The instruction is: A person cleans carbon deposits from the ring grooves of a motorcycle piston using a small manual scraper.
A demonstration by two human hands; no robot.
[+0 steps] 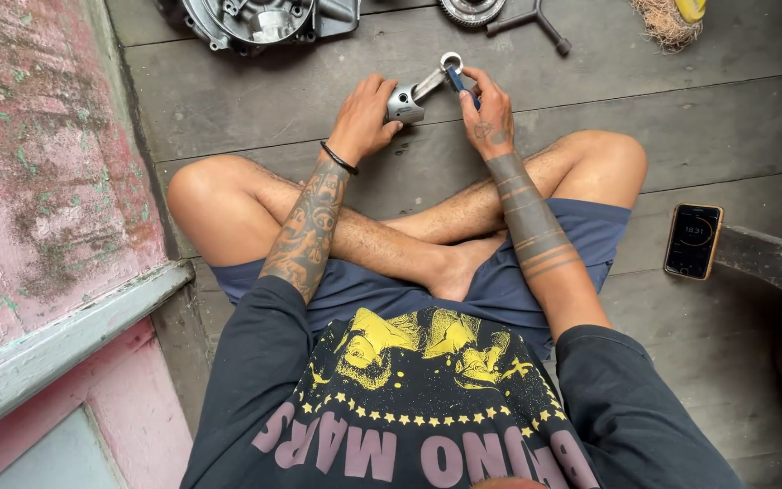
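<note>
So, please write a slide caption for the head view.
Left hand steadies a piston with rod; right hand applies a blue-handled tool.

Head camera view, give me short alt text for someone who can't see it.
Seen from above, a person sits cross-legged on a grey wooden floor, left hand gripping a metal connecting rod while the right hand holds a blue-handled tool at its ring end. An engine cover lies ahead, a phone to the right.
</note>
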